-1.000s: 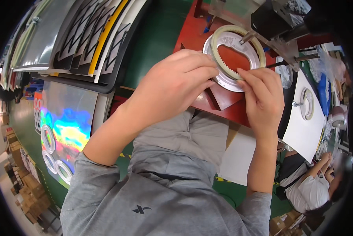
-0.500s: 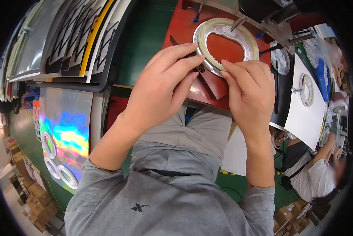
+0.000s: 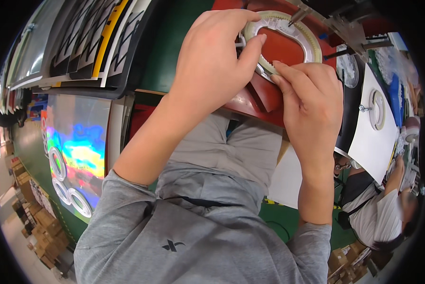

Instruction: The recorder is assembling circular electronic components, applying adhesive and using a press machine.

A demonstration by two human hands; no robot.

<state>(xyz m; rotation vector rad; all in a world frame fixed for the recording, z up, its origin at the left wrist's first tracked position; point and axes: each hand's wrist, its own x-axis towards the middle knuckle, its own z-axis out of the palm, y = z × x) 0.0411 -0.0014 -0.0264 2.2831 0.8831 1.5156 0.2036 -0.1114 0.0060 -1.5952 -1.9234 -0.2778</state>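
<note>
A pale ring-shaped plastic part (image 3: 312, 43), with a toothed inner edge and a shiny silvery face, lies on a red work surface (image 3: 281, 47). My left hand (image 3: 217, 54) curls over its left side, the thumb by the inner edge and the fingers reaching to the far left rim. Those fingers partly hide that side of the ring. With thumb and forefinger pinched together, my right hand (image 3: 312, 94) grips the near rim. A slim metal tip (image 3: 297, 16) on a machine arm stands over the ring's far side.
Similar rings lie on a shiny sheet (image 3: 80, 113) at lower left, and another ring (image 3: 377, 110) rests on a white board (image 3: 369, 146) at right. Black-and-yellow framed panels (image 3: 87, 42) stand at left. A seated person (image 3: 376, 213) is at lower right.
My left hand has shifted farther away along the ring's left side, its thumb now by the inner edge. My right hand keeps its pinch on the near rim. The view has shifted slightly.
</note>
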